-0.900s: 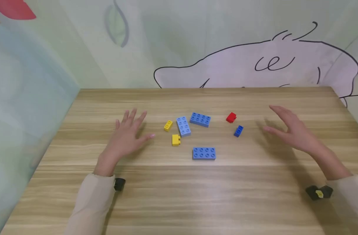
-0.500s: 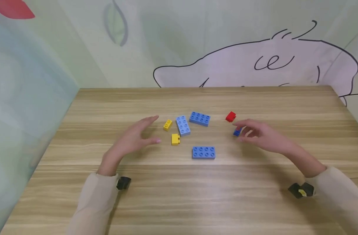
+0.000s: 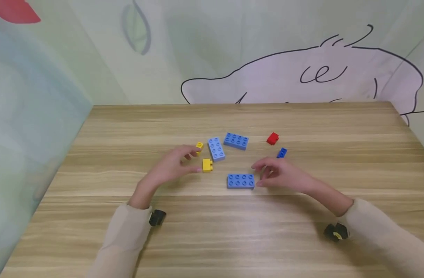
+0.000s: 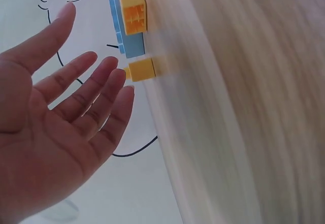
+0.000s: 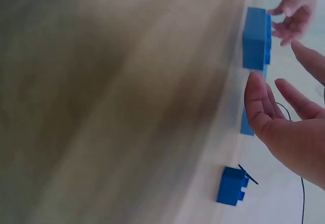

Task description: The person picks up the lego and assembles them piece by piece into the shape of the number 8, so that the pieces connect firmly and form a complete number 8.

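Observation:
In the head view my left hand (image 3: pixel 168 166) hovers beside two yellow bricks, its fingers loosely bent and holding nothing. The nearer yellow brick (image 3: pixel 207 165) lies on its side by the thumb tip; the farther one (image 3: pixel 199 145) is partly hidden by the fingers. My right hand (image 3: pixel 288 175) is at the right end of a blue eight-stud brick (image 3: pixel 240 181), thumb and fingers apart; in the right wrist view a blue brick (image 5: pixel 255 38) stands beyond the fingertips of this hand (image 5: pixel 292 125), with nothing gripped.
A light blue brick (image 3: pixel 216 149) and another blue brick (image 3: pixel 236 141) lie farther back between the hands. Behind my right hand are a small dark blue brick (image 3: pixel 282 153) and a red brick (image 3: pixel 272 138). A wall with a line drawing borders the wooden table (image 3: pixel 198 239).
My right hand has moved left, past the small dark blue brick to the front blue brick. My left hand has moved right, up to the yellow bricks. The bricks have stayed in place.

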Demonstrator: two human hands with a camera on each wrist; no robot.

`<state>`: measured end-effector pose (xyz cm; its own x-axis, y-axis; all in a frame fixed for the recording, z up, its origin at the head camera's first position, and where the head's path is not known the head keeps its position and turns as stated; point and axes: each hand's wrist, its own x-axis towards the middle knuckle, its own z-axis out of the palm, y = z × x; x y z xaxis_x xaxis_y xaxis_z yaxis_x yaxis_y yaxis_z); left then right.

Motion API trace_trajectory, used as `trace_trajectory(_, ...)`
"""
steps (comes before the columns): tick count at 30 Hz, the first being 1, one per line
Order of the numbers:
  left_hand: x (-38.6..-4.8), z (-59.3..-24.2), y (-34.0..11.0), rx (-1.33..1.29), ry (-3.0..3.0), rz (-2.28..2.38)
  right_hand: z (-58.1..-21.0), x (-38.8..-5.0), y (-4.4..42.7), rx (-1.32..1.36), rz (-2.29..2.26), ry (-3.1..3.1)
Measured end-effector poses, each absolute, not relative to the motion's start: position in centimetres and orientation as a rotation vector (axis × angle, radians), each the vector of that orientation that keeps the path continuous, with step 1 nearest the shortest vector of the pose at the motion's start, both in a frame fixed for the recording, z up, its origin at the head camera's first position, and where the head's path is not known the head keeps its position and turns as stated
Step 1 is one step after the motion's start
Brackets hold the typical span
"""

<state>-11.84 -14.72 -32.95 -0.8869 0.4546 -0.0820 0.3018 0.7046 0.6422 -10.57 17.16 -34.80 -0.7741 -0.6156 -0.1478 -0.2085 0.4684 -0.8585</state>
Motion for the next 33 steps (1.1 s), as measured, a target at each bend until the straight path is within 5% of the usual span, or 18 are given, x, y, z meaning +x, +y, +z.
trace_trajectory(33,-13.0,-33.4,-11.7,0.502,2.668,0.772,-35.9,-10.4,16.0,-0.743,-1.253,2.357)
